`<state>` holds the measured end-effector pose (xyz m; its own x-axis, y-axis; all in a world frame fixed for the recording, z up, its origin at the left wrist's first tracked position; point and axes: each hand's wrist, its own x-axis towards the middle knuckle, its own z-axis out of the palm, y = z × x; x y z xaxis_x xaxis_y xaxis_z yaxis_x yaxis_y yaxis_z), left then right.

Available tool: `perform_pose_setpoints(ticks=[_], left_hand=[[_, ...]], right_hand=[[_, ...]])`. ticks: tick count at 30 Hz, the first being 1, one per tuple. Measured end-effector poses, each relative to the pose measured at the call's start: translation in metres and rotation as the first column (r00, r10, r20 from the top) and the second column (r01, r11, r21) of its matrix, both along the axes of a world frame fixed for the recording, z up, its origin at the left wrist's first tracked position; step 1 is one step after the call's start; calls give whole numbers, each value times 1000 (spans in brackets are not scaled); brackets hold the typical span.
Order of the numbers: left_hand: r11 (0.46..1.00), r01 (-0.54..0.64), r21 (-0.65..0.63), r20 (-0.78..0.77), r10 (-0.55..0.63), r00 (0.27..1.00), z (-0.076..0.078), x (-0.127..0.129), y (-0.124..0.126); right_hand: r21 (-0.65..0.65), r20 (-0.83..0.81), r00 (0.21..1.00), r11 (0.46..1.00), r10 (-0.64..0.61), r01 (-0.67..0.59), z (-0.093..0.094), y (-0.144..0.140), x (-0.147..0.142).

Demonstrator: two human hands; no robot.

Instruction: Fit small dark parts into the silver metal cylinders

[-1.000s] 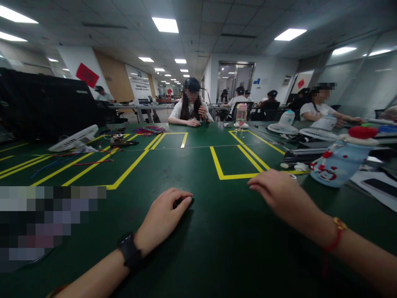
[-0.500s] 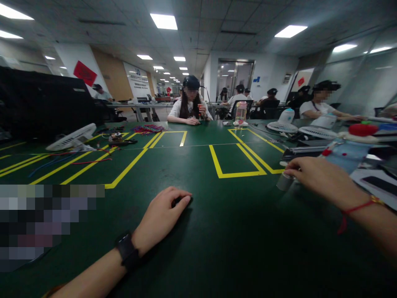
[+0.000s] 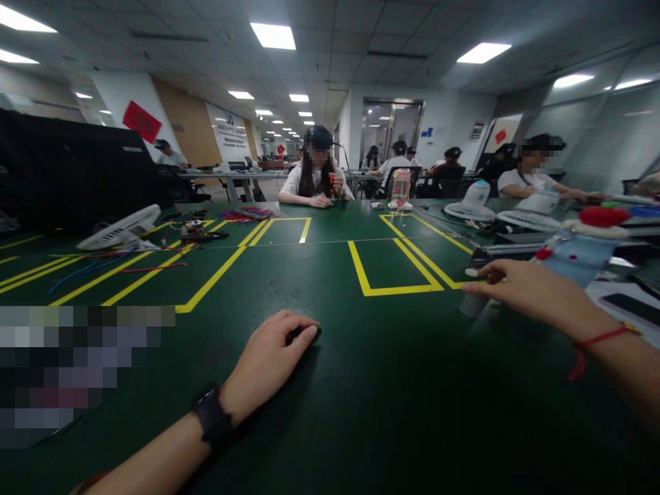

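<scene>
While our left hand [image 3: 268, 361] stays cupped over a small dark object [image 3: 296, 335] on the green mat [image 3: 361, 412], our right hand [image 3: 526, 292] has swung outward and now pinches a small grey cylinder [image 3: 470, 304] beside the blue bottle [image 3: 572, 258].

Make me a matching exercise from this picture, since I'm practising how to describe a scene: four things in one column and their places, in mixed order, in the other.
Things:
1. left hand
2. right hand
3. white fan
4. pink bottle

Places:
A. far side of the table, beside the seated person
B. lying at the left, by the loose wires
C. over a small grey cylinder near the yellow tape corner
D. resting on the green mat, over a small dark thing

Pairs: 1-D, 2-C, 3-B, 4-A
</scene>
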<state>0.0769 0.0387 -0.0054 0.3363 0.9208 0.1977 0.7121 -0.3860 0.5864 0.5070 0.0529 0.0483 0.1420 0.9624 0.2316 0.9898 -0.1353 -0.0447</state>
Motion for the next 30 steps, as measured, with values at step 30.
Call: perform_pose_setpoints(ticks=[30], left_hand=[[998, 63, -9, 288, -57, 956, 32, 45, -32]], right_hand=[[205, -707, 428, 743, 562, -637, -52, -61, -192]])
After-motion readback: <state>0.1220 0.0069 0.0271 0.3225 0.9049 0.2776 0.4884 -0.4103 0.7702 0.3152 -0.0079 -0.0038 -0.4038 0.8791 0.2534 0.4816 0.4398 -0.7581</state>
